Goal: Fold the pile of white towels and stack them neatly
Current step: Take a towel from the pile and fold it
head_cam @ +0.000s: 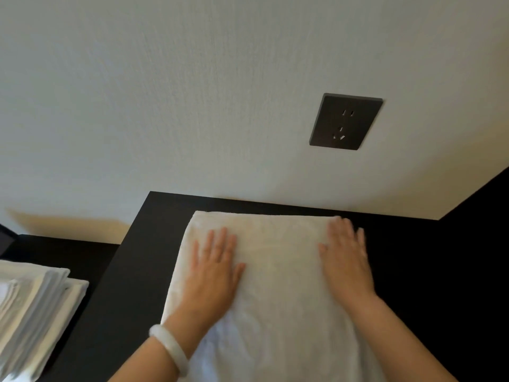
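A white towel (278, 271) lies flat on the black tabletop (143, 257), its far edge close to the wall. My left hand (213, 274) rests palm down on the towel's left half, fingers spread, with a pale bangle on the wrist. My right hand (347, 260) presses flat on the towel's right half near its far right corner, fingers apart. Neither hand grips the cloth. At the lower left stands a stack of folded white towels (35, 307).
A pale wall rises just behind the table, with a dark wall socket (345, 121) above the towel. The black tabletop continues to the right of the towel. A lower dark surface (63, 252) holds the folded stack at the left.
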